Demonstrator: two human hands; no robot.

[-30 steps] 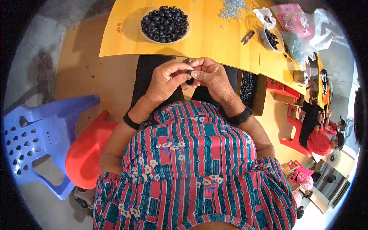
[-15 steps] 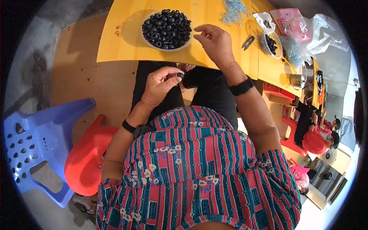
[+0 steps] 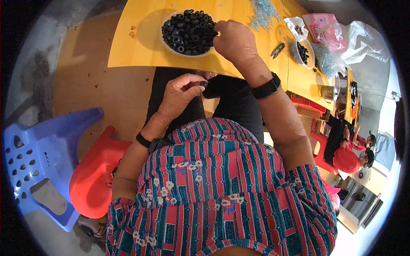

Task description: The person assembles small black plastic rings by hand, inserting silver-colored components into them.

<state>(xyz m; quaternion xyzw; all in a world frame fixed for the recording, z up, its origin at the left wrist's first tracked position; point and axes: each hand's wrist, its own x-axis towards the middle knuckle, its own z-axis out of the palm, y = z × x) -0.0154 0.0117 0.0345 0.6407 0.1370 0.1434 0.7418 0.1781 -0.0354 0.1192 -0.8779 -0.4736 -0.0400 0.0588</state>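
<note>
A small black piece [image 3: 204,84], an opening showing at its end, is sitting pinched between the thumb and fingers of the left hand [image 3: 181,94], which is hanging over black trousers [image 3: 237,96] at 6 o'clock from a clear bowl [image 3: 188,55]. The right hand [image 3: 237,42] is hovering at the bowl's 3 o'clock side, its fingers bending in beside the heaped black pieces [image 3: 188,36]; whether they are gripping one, one cannot tell. The bowl is standing close to the near edge of the yellow surface [image 3: 141,53]. Snips [image 3: 278,50] are lying between 3 and 4 o'clock from it, while a heap of clear bits [image 3: 262,15] is spreading between 2 and 3. The pinched piece, lacking any surface beneath it, is risking a fall to the lap or floor should the left thumb be slackening; a careless brush of the right knuckles against the rim could be sending loose pieces rolling.
</note>
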